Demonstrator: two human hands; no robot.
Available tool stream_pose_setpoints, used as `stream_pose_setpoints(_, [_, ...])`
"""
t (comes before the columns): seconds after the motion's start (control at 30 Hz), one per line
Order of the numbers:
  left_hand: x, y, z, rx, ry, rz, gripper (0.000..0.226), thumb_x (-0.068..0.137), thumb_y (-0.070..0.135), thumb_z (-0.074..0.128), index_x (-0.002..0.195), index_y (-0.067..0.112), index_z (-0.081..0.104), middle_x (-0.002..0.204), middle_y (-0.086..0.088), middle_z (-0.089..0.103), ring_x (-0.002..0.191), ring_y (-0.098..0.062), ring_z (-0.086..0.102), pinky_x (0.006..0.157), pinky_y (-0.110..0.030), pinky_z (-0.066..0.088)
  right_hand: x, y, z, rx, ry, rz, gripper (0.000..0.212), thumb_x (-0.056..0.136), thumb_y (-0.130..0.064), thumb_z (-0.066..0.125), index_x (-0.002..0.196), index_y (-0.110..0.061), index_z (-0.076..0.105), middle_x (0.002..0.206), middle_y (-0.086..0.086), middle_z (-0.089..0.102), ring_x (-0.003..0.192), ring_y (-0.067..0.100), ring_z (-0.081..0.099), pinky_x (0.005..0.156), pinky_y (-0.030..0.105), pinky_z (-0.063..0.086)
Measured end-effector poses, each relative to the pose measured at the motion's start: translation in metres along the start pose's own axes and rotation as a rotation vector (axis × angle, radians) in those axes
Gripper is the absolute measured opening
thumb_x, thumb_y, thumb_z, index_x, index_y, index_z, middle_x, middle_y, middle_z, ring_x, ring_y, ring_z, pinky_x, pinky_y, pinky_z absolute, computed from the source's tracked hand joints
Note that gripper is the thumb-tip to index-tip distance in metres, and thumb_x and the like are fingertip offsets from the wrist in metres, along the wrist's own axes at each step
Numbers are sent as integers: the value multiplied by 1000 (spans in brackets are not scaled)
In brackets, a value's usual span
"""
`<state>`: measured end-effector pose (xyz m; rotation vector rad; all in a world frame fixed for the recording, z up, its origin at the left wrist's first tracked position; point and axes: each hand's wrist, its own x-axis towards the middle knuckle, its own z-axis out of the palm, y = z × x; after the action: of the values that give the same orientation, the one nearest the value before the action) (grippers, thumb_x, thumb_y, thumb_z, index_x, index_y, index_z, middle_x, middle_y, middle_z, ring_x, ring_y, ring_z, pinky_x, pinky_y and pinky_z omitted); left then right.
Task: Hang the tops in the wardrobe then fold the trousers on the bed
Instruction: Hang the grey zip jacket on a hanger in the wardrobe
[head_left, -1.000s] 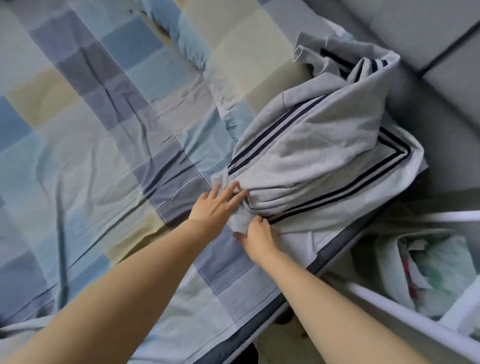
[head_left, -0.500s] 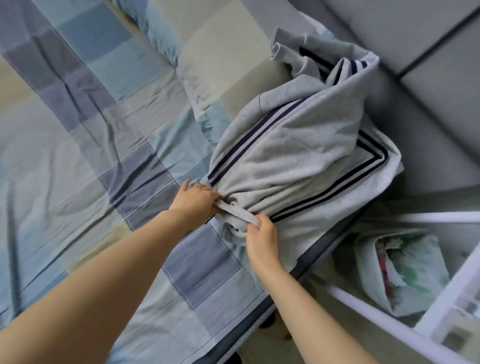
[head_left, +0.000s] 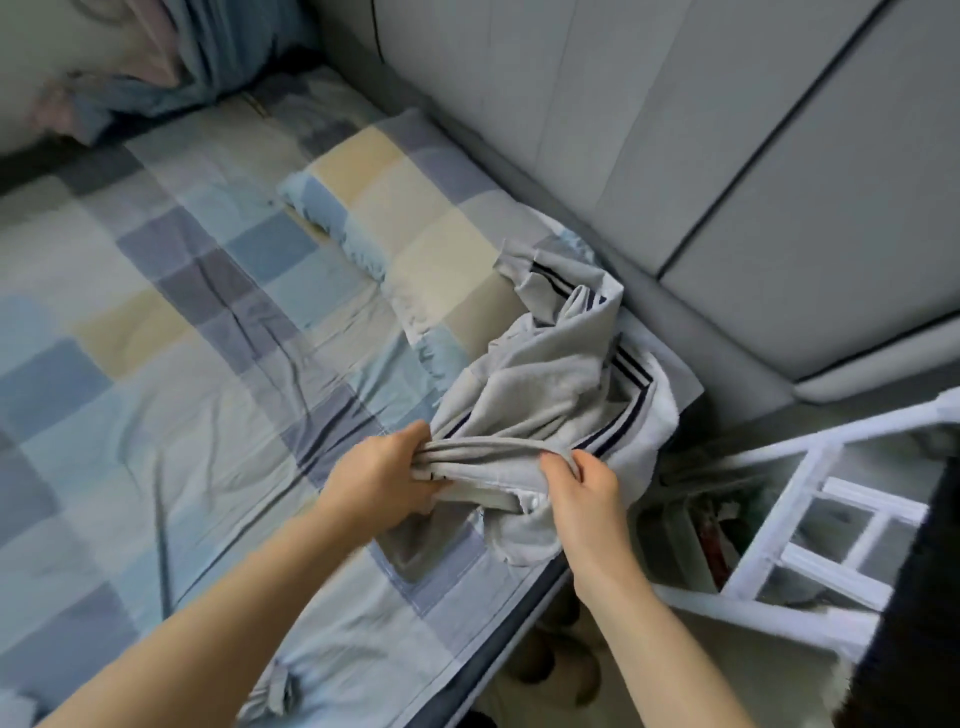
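Observation:
Grey trousers (head_left: 535, 379) with dark side stripes lie bunched near the right edge of the bed (head_left: 156, 364), which has a blue, beige and purple checked sheet. My left hand (head_left: 384, 478) grips the waistband at its left end. My right hand (head_left: 582, 488) pinches the same band at its right end, and the band is stretched between the two hands, lifted a little off the sheet. The rest of the trousers trails away toward the grey headboard. No tops or wardrobe are in view.
A grey padded headboard (head_left: 675, 130) runs along the far right. A checked pillow (head_left: 395, 208) lies behind the trousers, and bunched blue and pink bedding (head_left: 130, 78) sits at the far left. A white slatted frame (head_left: 810, 525) and a bag (head_left: 696, 535) stand beside the bed.
Both hands have taken hold of the waistband, spread apart and lifted it toward me. The trousers have bunched up. The view has tilted up, showing more of the headboard.

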<state>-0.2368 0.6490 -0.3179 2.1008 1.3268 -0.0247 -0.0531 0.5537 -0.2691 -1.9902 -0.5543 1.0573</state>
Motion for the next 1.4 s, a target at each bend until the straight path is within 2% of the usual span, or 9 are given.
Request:
stream_pose_setpoints(0.2, [-97, 29, -79, -155, 395, -7, 29, 69, -5, 65, 90, 14, 63, 89, -2, 54, 79, -29, 54, 65, -36, 43, -104, -67, -35, -43, 50, -261, 33, 91, -21, 56, 63, -12, 39, 52, -11, 30, 51, 7, 27, 51, 22, 28])
stream_pose_setpoints(0.33, [-180, 32, -128, -272, 457, -147, 17, 83, -1, 60, 80, 14, 67, 75, -1, 57, 74, -24, 53, 62, -30, 33, -206, -97, -64, -39, 57, -456, 32, 93, -17, 56, 63, -14, 43, 49, -14, 35, 49, 3, 29, 49, 14, 30])
stream_pose_setpoints(0.43, [-252, 47, -152, -689, 373, -253, 34, 95, 5, 50, 69, 18, 66, 69, -4, 64, 73, -26, 59, 66, -35, 50, -289, -98, -85, -6, 82, -577, 25, 94, -20, 56, 71, -13, 51, 52, -14, 41, 50, 1, 33, 48, 11, 31])
stream_pose_setpoints(0.63, [-355, 114, -167, -1467, 167, -378, 20, 97, 14, 56, 107, 1, 69, 99, -15, 72, 89, -24, 68, 74, -35, 56, -398, -86, -121, 124, 270, -573, 26, 93, -16, 57, 68, -20, 57, 53, -12, 45, 52, 2, 35, 49, 11, 35])
stream_pose_setpoints(0.77, [-431, 167, -175, -1509, 27, -321, 22, 100, 17, 47, 113, 4, 60, 74, -6, 72, 81, -21, 64, 73, -32, 51, -473, -79, -164, 187, 328, -570, 18, 87, -27, 65, 73, -16, 62, 61, 4, 50, 61, 8, 44, 57, 20, 41])
stream_pose_setpoints(0.87, [-466, 191, -167, -1429, -49, -203, 31, 98, 15, 50, 122, 1, 62, 98, -14, 71, 96, -26, 63, 95, -39, 48, -511, -76, -188, 241, 433, -546, 28, 81, -37, 65, 65, -16, 56, 56, -4, 41, 56, 5, 37, 50, 15, 35])
stream_pose_setpoints(1.0, [-512, 226, -162, -998, -205, 15, 3, 75, 25, 79, 78, 25, 79, 80, -9, 75, 69, -17, 71, 65, -30, 56, -561, -61, -230, 365, 616, -476, 38, 76, -40, 61, 77, -3, 56, 64, 11, 46, 64, 12, 45, 61, 23, 40])
stream_pose_setpoints(1.1, [-535, 250, -153, -843, -530, 158, 39, 64, 46, 84, 87, 16, 79, 91, -16, 75, 80, -25, 74, 64, -29, 59, -595, -41, -273, 620, 634, -299, 28, 69, -35, 67, 74, -9, 70, 73, 10, 61, 77, 20, 60, 81, 37, 49])
stream_pose_setpoints(1.4, [-589, 367, -60, -1133, -952, 0, 58, 76, 49, 69, 111, 2, 73, 103, -20, 72, 91, -30, 72, 70, -37, 59, -711, 73, -391, 971, 546, -40, 32, 60, -24, 79, 88, -9, 79, 97, 13, 74, 94, 26, 71, 90, 37, 51])
